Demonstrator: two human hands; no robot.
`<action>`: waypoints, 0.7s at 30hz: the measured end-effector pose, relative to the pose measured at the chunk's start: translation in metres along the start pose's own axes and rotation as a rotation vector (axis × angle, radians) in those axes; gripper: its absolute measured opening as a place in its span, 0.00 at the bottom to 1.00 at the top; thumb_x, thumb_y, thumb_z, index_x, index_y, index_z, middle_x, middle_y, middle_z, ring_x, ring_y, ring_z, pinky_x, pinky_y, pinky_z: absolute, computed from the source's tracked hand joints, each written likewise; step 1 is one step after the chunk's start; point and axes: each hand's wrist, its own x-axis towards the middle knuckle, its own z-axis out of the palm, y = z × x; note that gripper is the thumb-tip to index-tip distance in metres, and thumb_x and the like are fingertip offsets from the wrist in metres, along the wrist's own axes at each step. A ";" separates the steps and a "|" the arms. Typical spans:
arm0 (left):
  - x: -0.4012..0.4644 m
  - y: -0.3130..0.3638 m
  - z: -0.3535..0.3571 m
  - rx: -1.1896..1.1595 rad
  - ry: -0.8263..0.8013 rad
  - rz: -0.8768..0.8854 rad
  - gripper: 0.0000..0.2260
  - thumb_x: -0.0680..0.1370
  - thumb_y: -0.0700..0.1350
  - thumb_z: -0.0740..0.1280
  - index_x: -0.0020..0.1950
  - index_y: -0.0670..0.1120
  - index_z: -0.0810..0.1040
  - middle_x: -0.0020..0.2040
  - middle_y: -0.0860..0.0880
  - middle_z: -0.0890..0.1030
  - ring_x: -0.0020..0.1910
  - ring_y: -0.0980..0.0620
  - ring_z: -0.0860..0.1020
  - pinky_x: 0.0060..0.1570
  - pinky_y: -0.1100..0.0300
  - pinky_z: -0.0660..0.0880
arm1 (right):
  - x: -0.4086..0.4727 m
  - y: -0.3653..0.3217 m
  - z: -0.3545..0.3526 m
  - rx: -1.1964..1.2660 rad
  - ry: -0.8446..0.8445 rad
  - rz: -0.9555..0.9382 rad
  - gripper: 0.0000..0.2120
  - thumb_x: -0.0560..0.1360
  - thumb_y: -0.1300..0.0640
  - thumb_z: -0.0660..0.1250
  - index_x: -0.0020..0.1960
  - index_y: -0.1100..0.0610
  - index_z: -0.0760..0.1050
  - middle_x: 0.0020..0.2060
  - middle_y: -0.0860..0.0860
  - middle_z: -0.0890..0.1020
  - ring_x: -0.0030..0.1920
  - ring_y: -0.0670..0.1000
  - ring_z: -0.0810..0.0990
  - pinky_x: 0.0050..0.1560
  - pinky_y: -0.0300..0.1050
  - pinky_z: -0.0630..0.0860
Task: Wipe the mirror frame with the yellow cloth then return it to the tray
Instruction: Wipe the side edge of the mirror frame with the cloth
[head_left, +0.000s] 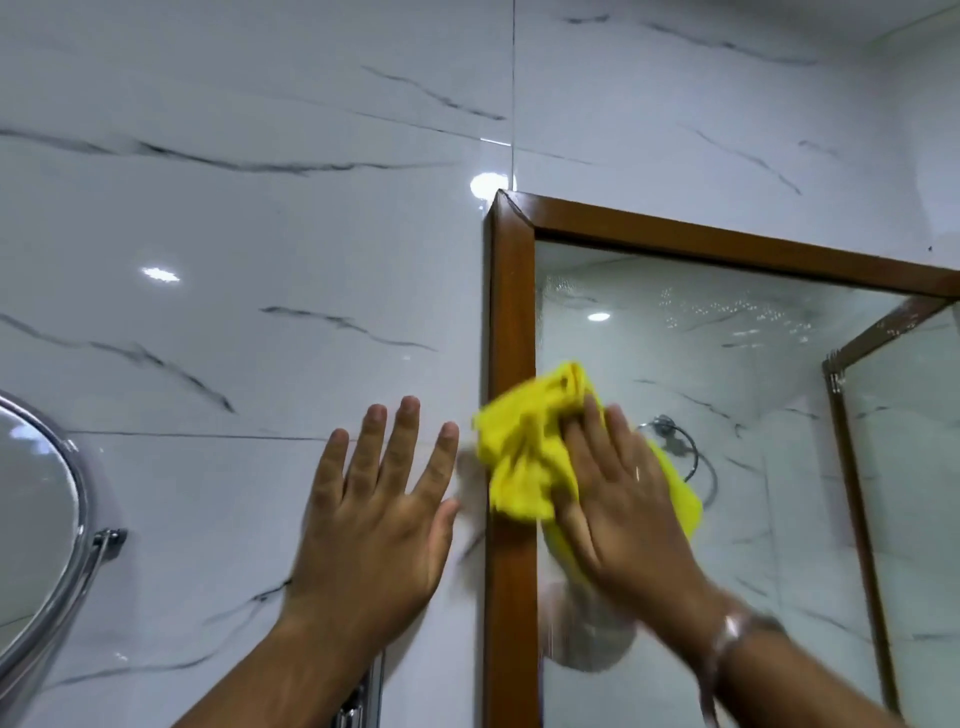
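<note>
A wall mirror with a brown wooden frame (511, 312) hangs on the marble-tiled wall, its top-left corner in view. My right hand (618, 499) presses a crumpled yellow cloth (524, 447) flat against the frame's left upright and the glass edge beside it. The cloth is blurred from motion. My left hand (374, 519) lies flat on the tile just left of the frame, fingers spread, holding nothing. The tray is out of view.
A round chrome-rimmed mirror (36, 519) on a metal arm sticks out from the wall at the far left. A chrome fitting (358, 706) shows at the bottom edge below my left wrist. The mirror glass reflects a towel ring and a shower door.
</note>
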 end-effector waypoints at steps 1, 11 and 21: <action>0.000 0.000 0.001 -0.009 0.007 0.002 0.30 0.81 0.59 0.52 0.81 0.48 0.63 0.83 0.38 0.54 0.81 0.37 0.52 0.76 0.35 0.54 | 0.033 0.006 -0.009 0.014 0.024 0.047 0.32 0.78 0.43 0.48 0.78 0.55 0.52 0.78 0.55 0.52 0.78 0.59 0.49 0.75 0.55 0.52; -0.002 0.006 -0.013 -0.010 -0.041 -0.058 0.32 0.81 0.57 0.54 0.82 0.43 0.56 0.82 0.38 0.55 0.80 0.36 0.55 0.76 0.35 0.56 | 0.084 0.003 -0.018 0.081 0.146 0.115 0.32 0.75 0.51 0.54 0.78 0.52 0.53 0.79 0.54 0.51 0.79 0.57 0.49 0.78 0.55 0.49; -0.161 0.106 -0.033 0.044 -0.091 -0.148 0.29 0.75 0.42 0.62 0.75 0.34 0.69 0.72 0.36 0.73 0.71 0.35 0.73 0.70 0.40 0.66 | -0.161 -0.039 0.040 -0.006 -0.151 -0.098 0.30 0.80 0.43 0.48 0.76 0.57 0.53 0.79 0.55 0.46 0.77 0.61 0.50 0.74 0.56 0.51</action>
